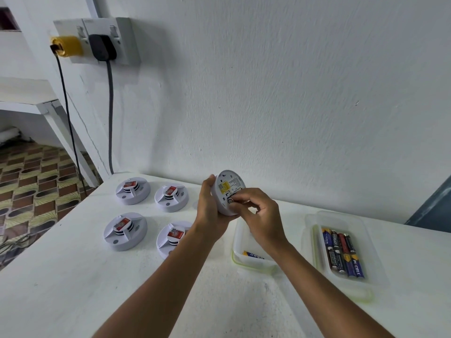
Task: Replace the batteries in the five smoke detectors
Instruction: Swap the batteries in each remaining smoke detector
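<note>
A white textured wall (280, 81) is seen behind a white table (73, 276). A double socket plate (97, 40) is mounted on the wall at upper left, with a yellow plug (67, 46) and a black plug (102, 48) inserted; two dark cables (111, 113) are hung down from them. A patterned brown and cream tiled floor (31, 181) is shown at left. A white shelf (29, 103) is fixed above it.
</note>
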Motion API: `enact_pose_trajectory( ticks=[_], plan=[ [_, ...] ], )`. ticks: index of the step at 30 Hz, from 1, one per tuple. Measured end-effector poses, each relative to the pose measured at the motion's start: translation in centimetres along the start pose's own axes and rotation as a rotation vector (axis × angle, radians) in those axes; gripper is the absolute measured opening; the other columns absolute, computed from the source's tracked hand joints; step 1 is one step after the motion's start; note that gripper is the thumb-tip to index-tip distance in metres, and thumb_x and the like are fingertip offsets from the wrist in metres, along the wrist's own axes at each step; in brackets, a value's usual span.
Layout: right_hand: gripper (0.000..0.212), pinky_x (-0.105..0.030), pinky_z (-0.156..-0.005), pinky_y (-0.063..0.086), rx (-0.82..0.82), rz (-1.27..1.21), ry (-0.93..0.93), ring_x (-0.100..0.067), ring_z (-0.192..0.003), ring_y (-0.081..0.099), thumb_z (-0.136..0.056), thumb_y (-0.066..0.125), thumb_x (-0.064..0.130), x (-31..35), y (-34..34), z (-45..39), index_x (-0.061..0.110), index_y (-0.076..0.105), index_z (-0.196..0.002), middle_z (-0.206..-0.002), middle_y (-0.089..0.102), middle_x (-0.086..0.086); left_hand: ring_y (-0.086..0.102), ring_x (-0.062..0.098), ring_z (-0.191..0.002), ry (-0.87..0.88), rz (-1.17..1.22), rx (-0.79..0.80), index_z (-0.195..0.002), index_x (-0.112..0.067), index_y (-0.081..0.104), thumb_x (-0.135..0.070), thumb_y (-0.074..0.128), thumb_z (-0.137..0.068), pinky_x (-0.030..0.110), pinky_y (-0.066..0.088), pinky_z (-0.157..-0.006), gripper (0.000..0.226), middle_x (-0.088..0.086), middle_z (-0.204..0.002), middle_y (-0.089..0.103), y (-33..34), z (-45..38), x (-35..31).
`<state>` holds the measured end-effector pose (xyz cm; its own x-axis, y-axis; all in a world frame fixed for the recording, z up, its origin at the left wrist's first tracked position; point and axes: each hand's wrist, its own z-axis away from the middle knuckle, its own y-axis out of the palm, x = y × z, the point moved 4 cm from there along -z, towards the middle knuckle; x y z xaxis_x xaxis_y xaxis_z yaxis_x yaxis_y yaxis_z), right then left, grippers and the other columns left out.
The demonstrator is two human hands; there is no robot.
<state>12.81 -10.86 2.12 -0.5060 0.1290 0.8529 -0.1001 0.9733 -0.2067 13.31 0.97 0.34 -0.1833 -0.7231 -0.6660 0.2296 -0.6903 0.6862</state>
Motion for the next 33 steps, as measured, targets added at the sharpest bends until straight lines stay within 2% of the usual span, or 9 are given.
enact_pose_trajectory(
  ticks=[3,6,8,11,15,18,23,28,33],
  plan=[
    [0.018,-0.021,-0.079,0.049,-0.059,-0.027,0.08,-0.007,-0.096,0.063,-0.078,0.077,0.013,-0.1,0.0,0.0,0.012,0.073,-0.097,-0.099,0.068,0.004,0.062,0.035,-0.101,0.01,-0.013,-0.001,-0.111,-0.009,0.063,-0.051,0.038,-0.094,0.051,0.047,-0.093,0.052,0.019,-0.106,0.066,0.1,0.1,0.1],
    [0.056,-0.022,-0.088,0.043,-0.148,0.001,0.264,-0.007,-0.112,0.05,-0.071,0.083,0.029,-0.8,-0.2,-0.1,0.026,0.056,-0.12,-0.12,0.055,0.008,0.059,0.036,-0.107,0.021,0.02,-0.019,-0.111,-0.011,0.065,-0.05,0.038,-0.095,0.054,0.046,-0.094,0.05,0.02,-0.109,0.065,0.2,0.1,0.0],
    [0.078,-0.031,-0.097,0.043,-0.157,-0.079,0.429,-0.011,-0.12,0.043,-0.068,0.085,0.031,-1.0,-0.2,-0.1,0.03,0.042,-0.133,-0.131,0.045,0.006,0.057,0.038,-0.112,0.027,0.022,-0.019,-0.112,-0.013,0.065,-0.05,0.038,-0.095,0.056,0.046,-0.094,0.049,0.021,-0.112,0.065,0.3,0.1,-0.1],
    [0.09,-0.043,-0.104,0.043,-0.144,-0.228,0.6,-0.021,-0.128,0.042,-0.068,0.085,0.026,-1.3,0.0,0.0,0.031,0.033,-0.14,-0.14,0.041,0.0,0.056,0.039,-0.114,0.016,0.001,-0.004,-0.114,-0.014,0.064,-0.049,0.038,-0.094,0.055,0.047,-0.092,0.048,0.021,-0.115,0.064,0.8,0.3,-0.1],
    [0.086,-0.044,-0.099,0.048,-0.124,-0.333,0.661,-0.024,-0.118,0.054,-0.065,0.087,0.023,-1.5,0.2,-0.2,0.03,0.04,-0.136,-0.131,0.051,-0.001,0.059,0.038,-0.111,-0.012,-0.037,0.051,-0.113,-0.014,0.066,-0.049,0.037,-0.094,0.055,0.048,-0.09,0.049,0.019,-0.112,0.067,1.3,0.6,-0.4],
    [0.061,-0.044,-0.089,0.055,-0.017,-0.416,0.579,-0.026,-0.107,0.064,-0.069,0.083,0.017,-0.8,0.2,-0.7,0.024,0.055,-0.123,-0.115,0.066,-0.006,0.061,0.036,-0.105,-0.056,-0.054,0.112,-0.108,-0.012,0.068,-0.05,0.034,-0.094,0.053,0.049,-0.085,0.053,0.018,-0.105,0.071,1.5,1.0,-0.8],
    [0.033,-0.044,-0.082,0.057,0.058,-0.543,0.496,-0.026,-0.101,0.068,-0.087,0.067,0.02,0.8,-0.9,-1.2,0.018,0.06,-0.12,-0.107,0.071,-0.01,0.063,0.035,-0.1,-0.098,-0.057,0.179,-0.095,-0.011,0.077,-0.05,0.034,-0.092,0.05,0.048,-0.085,0.058,0.019,-0.104,0.071,2.2,1.7,-1.8],
    [0.031,-0.038,-0.071,0.057,0.056,-0.523,0.418,-0.027,-0.098,0.069,-0.086,0.066,0.006,1.6,-1.1,-1.3,0.019,0.065,-0.113,-0.106,0.071,-0.011,0.062,0.034,-0.098,-0.105,-0.063,0.193,-0.094,-0.011,0.076,-0.047,0.032,-0.094,0.05,0.047,-0.086,0.058,0.018,-0.102,0.071,2.7,2.0,-2.4],
    [0.033,-0.04,-0.073,0.057,0.057,-0.527,0.415,-0.028,-0.1,0.068,-0.086,0.065,0.002,1.9,-1.2,-1.4,0.018,0.066,-0.115,-0.107,0.07,-0.011,0.062,0.032,-0.096,-0.092,-0.091,0.192,-0.104,-0.012,0.07,-0.047,0.03,-0.094,0.046,0.049,-0.08,0.054,0.016,-0.103,0.07,2.8,2.2,-2.6]
  ],
)
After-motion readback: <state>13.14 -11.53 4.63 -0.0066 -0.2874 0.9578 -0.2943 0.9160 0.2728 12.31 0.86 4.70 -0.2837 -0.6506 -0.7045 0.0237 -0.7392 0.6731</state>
